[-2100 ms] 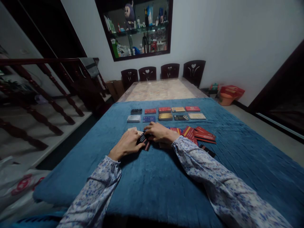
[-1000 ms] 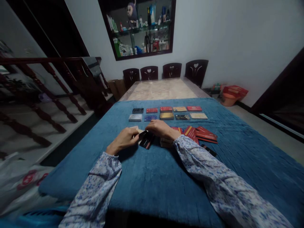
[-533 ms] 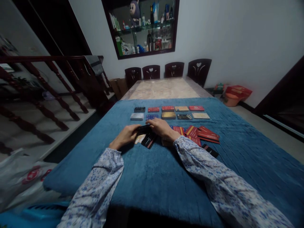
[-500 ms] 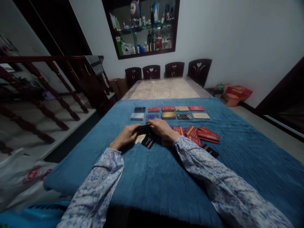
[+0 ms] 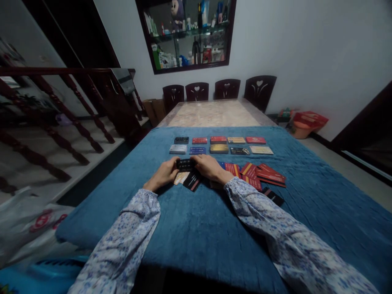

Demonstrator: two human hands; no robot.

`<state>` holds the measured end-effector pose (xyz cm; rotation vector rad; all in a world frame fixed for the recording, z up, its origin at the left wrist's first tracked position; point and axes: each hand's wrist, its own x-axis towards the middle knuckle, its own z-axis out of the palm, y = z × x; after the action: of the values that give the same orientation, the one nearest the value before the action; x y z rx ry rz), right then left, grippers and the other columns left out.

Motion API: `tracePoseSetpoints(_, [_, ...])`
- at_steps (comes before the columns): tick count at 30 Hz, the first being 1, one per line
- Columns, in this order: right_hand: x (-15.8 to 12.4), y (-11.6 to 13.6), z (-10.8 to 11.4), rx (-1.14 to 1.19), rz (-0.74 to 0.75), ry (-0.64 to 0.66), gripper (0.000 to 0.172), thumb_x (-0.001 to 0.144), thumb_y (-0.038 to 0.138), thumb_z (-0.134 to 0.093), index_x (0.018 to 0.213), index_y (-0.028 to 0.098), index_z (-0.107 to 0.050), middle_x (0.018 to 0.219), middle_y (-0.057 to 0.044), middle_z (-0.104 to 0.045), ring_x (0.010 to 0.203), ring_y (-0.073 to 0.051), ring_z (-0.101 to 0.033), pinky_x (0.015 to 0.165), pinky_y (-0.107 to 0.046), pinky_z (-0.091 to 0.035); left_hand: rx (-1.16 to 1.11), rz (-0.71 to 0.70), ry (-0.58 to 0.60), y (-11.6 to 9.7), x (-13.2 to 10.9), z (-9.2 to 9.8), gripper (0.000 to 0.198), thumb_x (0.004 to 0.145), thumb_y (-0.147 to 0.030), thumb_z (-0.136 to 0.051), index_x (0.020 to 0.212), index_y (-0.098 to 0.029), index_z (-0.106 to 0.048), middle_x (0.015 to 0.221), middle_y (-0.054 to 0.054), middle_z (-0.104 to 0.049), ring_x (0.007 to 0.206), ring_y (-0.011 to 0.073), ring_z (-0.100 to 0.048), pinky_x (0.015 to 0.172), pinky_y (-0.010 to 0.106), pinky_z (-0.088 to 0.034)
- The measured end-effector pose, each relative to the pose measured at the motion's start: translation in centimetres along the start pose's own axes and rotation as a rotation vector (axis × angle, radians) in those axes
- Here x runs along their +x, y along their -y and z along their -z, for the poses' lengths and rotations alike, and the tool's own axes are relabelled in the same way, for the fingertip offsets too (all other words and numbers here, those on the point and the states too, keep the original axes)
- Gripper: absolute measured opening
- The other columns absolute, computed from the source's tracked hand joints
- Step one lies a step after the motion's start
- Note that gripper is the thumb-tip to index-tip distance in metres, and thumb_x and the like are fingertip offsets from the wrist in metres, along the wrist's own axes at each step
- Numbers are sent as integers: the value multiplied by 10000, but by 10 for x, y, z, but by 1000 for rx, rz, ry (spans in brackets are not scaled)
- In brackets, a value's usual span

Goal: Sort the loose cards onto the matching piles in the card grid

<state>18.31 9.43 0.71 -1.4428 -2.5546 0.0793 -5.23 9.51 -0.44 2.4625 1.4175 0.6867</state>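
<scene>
Between my two hands a black card (image 5: pixel 185 165) is held by its ends, its printed face towards me; whether it is one card or a small stack I cannot tell. My left hand (image 5: pixel 165 173) closes on its left end, and my right hand (image 5: pixel 210 168) grips the right end. Just below lie a loose black card (image 5: pixel 192 181) with a pinkish stripe and a pale card (image 5: pixel 180 178). To the right of my right hand spread several red cards (image 5: pixel 251 181), with another black card (image 5: pixel 272 197) nearer me. Beyond my hands, card stacks stand in two rows, among them a blue stack (image 5: pixel 198 150) and a gold stack (image 5: pixel 219 149).
A blue cloth (image 5: pixel 196 228) covers the near part of the table; its bare stone-patterned top (image 5: pixel 211 113) shows at the far end. Dark chairs (image 5: pixel 227 89) stand behind. Plastic bags (image 5: pixel 33 224) are at the left, a wooden railing (image 5: pixel 61 70) beyond them.
The black card has tilted up so its printed face shows. My right hand has drawn slightly back to its right end, uncovering the blue stack behind. The view has shifted slightly.
</scene>
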Motion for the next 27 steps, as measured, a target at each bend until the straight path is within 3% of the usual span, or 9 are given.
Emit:
tracePoseSetpoints(5, [2, -1, -4, 4, 51, -8, 518, 952, 190, -564, 1467, 141, -530, 1281, -178, -652, 1138, -273, -628, 945, -363, -477, -16, -24, -17, -1, -1, -1, 429, 788, -107, -574, 1207, -177, -637, 824, 11, -684, 732, 179, -637, 724, 282, -501])
tracePoseSetpoints(11, [3, -4, -5, 6, 58, -12, 522, 945, 230, -588, 1460, 162, -532, 1286, -169, -618, 1136, -281, -596, 937, -389, -478, -60, -44, -15, -5, 0, -3, 382, 788, -145, -602, 1167, -162, -647, 872, 17, -676, 717, 155, -594, 701, 271, -487])
tracePoseSetpoints(20, [2, -6, 0, 2, 28, 15, 551, 934, 265, -657, 1453, 141, -519, 1322, -186, -600, 1183, -295, -581, 957, -401, -475, -70, -70, 7, -8, 3, -2, 302, 807, -187, -638, 1107, -168, -659, 927, 42, -676, 773, 175, -601, 751, 307, -517])
tracePoseSetpoints(27, [2, -7, 5, -64, 28, 2, 538, 906, 303, -710, 1403, 152, -567, 1358, -188, -574, 1258, -319, -508, 932, -410, -484, -10, -117, -18, -3, 8, -3, 406, 796, -200, -681, 1199, -170, -639, 1164, 111, -607, 1054, 258, -627, 959, 421, -559])
